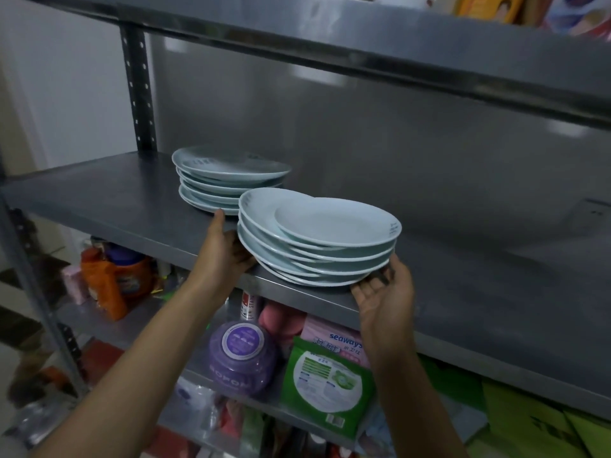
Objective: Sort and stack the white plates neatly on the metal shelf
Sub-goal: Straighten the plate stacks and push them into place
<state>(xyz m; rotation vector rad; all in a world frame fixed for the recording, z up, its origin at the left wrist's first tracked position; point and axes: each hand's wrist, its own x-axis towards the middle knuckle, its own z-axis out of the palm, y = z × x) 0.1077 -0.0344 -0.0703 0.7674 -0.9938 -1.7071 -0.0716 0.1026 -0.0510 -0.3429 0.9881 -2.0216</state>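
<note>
Head view: front stack of round white plates (317, 239), uneven, on the front edge of the grey metal shelf (115, 200); left hand (224, 249) cupped against its left side, fingers hidden beneath; right hand (385, 292) palm-up, fingers curled under its right rim. Second stack of white plates (228, 176) just behind-left, touching the left thumb. Below: purple round tub (243, 355), green packet (327, 381), orange bottle (115, 276). Both forearms reach upward.

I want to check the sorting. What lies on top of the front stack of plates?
A smaller white plate sits on the front stack, shifted right. What is under the stack is hidden.
</note>
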